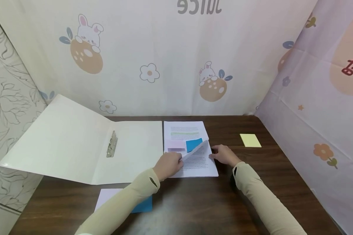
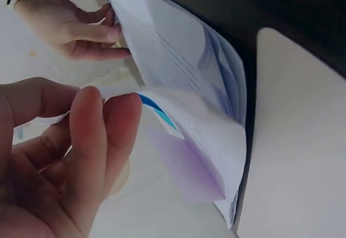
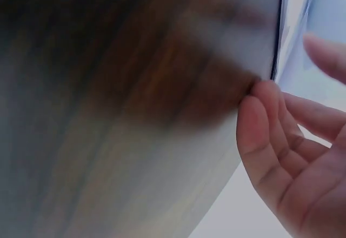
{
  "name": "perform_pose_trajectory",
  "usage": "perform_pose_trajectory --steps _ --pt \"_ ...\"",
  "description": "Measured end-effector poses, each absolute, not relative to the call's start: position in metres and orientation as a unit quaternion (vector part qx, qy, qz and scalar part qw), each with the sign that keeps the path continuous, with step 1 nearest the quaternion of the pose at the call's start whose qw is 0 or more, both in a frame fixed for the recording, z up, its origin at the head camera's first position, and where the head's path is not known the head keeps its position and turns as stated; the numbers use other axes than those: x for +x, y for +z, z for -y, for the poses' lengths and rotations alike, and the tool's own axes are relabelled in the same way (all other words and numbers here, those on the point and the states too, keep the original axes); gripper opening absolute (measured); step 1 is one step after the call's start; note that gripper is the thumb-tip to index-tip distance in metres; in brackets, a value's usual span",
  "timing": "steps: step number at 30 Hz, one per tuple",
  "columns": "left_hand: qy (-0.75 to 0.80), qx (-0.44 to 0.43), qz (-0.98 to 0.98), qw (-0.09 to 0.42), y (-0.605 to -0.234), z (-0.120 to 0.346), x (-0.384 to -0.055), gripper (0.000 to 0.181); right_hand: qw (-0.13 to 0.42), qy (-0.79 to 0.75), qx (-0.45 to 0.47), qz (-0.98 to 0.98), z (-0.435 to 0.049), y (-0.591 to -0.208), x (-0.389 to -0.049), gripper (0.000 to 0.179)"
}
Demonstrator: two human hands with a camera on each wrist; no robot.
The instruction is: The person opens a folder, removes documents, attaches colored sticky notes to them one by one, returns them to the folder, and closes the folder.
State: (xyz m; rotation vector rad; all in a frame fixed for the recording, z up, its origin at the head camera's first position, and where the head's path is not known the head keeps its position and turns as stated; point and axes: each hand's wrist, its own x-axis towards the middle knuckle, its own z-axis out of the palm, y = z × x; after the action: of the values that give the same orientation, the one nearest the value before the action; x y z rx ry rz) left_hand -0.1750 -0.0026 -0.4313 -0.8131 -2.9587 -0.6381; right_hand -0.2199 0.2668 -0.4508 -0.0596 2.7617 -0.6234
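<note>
My left hand (image 1: 169, 164) pinches the corner of a printed top sheet (image 1: 183, 125), which curls up off the paper stack (image 1: 204, 168). On that sheet are a green highlighted line, a purple sticky note (image 1: 175, 144) and a blue sticky note (image 1: 193, 144); the left wrist view shows both notes on the bent page. At the stack's right edge, my right hand (image 1: 225, 154) touches the paper side with its fingertips (image 3: 254, 121), while its thumb (image 3: 327, 57) stands apart above the sheets.
Left of the stack lies an open white binder (image 1: 138, 143) with a metal clip (image 1: 112, 144), its cover tilted up. A yellow sticky pad (image 1: 250, 140) sits at the right. Purple (image 1: 107, 195) and blue (image 1: 144, 205) pads lie partly under the left forearm. Patterned curtains border the table.
</note>
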Motion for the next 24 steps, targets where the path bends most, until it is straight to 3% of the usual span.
perform_pose_trajectory --steps 7,11,15,24 --pt "-0.252 -0.24 0.937 0.031 -0.424 0.009 -0.173 0.016 0.189 -0.189 -0.046 -0.962 -0.263 -0.452 -0.22 0.074" --pt "-0.293 -0.217 0.931 0.029 -0.42 0.013 -0.175 0.011 0.19 -0.184 -0.049 -0.963 -0.263 -0.453 -0.221 0.075" --pt "-0.322 -0.192 0.927 0.022 -0.416 0.02 -0.174 0.024 0.195 -0.182 -0.047 -0.963 -0.262 -0.454 -0.221 0.075" --pt "-0.357 -0.133 0.924 0.031 -0.41 0.057 -0.173 0.017 0.208 -0.172 -0.049 -0.962 -0.26 -0.455 -0.223 0.075"
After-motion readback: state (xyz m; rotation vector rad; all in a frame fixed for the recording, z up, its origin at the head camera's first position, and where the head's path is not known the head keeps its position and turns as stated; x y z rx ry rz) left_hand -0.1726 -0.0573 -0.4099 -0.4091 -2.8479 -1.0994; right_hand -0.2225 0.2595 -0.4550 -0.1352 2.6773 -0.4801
